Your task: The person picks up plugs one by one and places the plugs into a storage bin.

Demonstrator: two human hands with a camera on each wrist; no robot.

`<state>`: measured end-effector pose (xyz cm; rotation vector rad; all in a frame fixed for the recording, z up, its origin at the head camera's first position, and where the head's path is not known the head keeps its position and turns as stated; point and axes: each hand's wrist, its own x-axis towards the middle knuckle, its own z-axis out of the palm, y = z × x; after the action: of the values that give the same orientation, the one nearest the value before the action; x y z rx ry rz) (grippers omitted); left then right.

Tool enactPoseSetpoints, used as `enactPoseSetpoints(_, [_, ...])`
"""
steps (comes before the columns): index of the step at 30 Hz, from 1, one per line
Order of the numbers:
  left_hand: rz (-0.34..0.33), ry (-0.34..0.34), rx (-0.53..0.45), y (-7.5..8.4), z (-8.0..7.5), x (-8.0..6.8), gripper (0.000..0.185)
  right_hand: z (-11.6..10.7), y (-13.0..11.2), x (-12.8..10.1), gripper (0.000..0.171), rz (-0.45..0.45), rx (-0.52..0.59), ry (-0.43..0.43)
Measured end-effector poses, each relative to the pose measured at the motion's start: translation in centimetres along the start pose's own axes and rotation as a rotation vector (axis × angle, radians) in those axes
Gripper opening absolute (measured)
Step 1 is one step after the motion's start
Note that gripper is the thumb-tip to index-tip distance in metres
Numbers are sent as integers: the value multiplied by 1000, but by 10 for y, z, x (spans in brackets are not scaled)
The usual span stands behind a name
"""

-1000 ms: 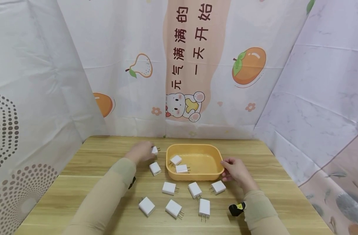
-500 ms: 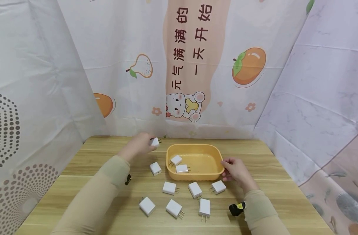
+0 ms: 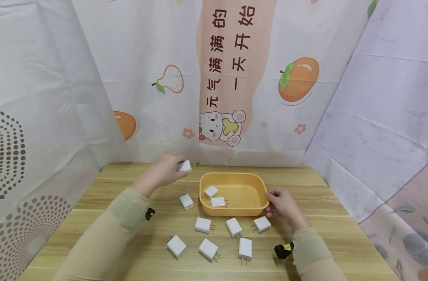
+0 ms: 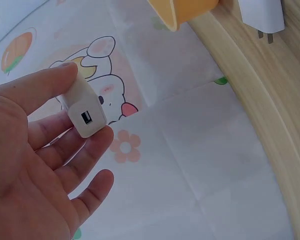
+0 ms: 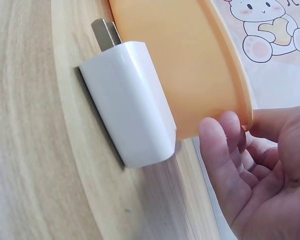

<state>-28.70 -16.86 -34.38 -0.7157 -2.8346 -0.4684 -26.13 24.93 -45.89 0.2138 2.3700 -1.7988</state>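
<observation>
My left hand (image 3: 163, 170) pinches a white USB charger plug (image 3: 185, 166) between thumb and fingers, up near the table's back edge and left of the basin. In the left wrist view the USB port of this charger plug (image 4: 85, 110) faces the camera. The yellow plastic basin (image 3: 235, 212) stands at the middle back, with two white charger plugs (image 3: 218, 201) lying in its left part. My right hand (image 3: 283, 205) grips the basin's right end, thumb at the rim and fingers on the outer wall, as the right wrist view also shows.
Several more white charger plugs lie on the wooden table (image 3: 129, 249). One charger plug (image 3: 186, 201) is just left of the basin; others, such as this charger plug (image 3: 244, 248), are spread in front. A printed curtain (image 3: 157, 128) hangs behind the table's back edge.
My left hand has lifted the charger plug and drawn it back and to the left, from beside the basin toward the table's back edge. My right hand stays on the basin.
</observation>
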Motion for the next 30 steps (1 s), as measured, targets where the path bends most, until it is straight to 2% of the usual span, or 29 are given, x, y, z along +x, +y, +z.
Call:
enactPoseSetpoints(20, [4, -3, 4, 0, 8, -1, 38, 0, -1, 1, 32, 10, -5, -4])
enactPoseSetpoints(30, [30, -44, -12, 16, 14, 10, 37, -1, 0, 1, 31, 7, 18, -9])
